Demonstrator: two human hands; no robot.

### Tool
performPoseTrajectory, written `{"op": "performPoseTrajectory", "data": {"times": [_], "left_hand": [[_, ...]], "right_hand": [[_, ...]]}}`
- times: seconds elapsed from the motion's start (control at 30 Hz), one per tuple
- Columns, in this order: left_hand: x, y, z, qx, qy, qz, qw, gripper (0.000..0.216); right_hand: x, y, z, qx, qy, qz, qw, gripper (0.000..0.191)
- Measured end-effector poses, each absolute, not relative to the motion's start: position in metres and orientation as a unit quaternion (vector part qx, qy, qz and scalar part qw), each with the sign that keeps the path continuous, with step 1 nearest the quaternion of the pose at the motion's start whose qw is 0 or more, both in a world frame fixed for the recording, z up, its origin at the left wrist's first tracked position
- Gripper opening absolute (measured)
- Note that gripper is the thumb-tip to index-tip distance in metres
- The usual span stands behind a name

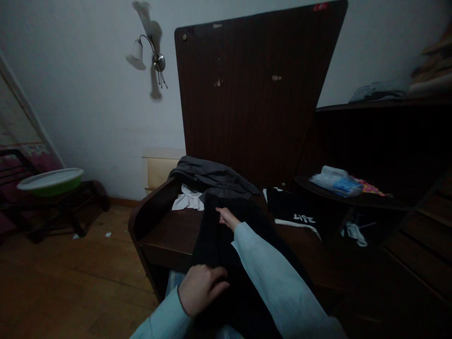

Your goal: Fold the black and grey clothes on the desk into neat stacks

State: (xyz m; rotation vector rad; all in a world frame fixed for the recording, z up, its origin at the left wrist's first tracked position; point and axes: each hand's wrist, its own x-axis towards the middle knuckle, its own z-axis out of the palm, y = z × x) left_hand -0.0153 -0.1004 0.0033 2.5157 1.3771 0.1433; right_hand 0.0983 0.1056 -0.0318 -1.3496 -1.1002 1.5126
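Note:
A long black garment (252, 230) lies across the dark wooden desk and hangs down over its front edge toward me. It is too dark to tell its exact kind. My right hand (229, 218) reaches out over it and pinches the cloth near its far end. Closer to me, my left hand (203, 288) is curled at the garment's left side, thumb and forefinger around the dark fabric. A grey cloth (215, 174) is heaped just beyond, beside a crumpled white cloth (188, 198).
On the right of the desk (165, 233) lies a folded black garment (291, 207) with white print. Plastic packets (335, 181) rest on a small shelf. A tall dark board (250, 94) rises behind. At left, a green basin (52, 182) sits on a chair.

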Motion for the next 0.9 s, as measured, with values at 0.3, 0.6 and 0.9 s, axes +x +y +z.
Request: {"op": "performPoseTrajectory", "data": {"times": [0.3,0.6,0.9], "left_hand": [[-0.009,0.011,-0.036,0.781,0.526,0.335,0.047,0.040],[-0.004,0.015,-0.054,0.818,0.537,0.202,-0.024,0.053],[0.002,0.006,-0.037,0.826,0.551,0.120,-0.010,0.047]], "right_hand": [[0.100,0.095,-0.040,-0.496,-0.462,0.542,0.496,0.031],[0.103,0.088,-0.048,-0.480,-0.643,0.248,0.543,0.028],[0.104,0.095,-0.051,-0.582,-0.646,0.222,0.440,0.025]]}}
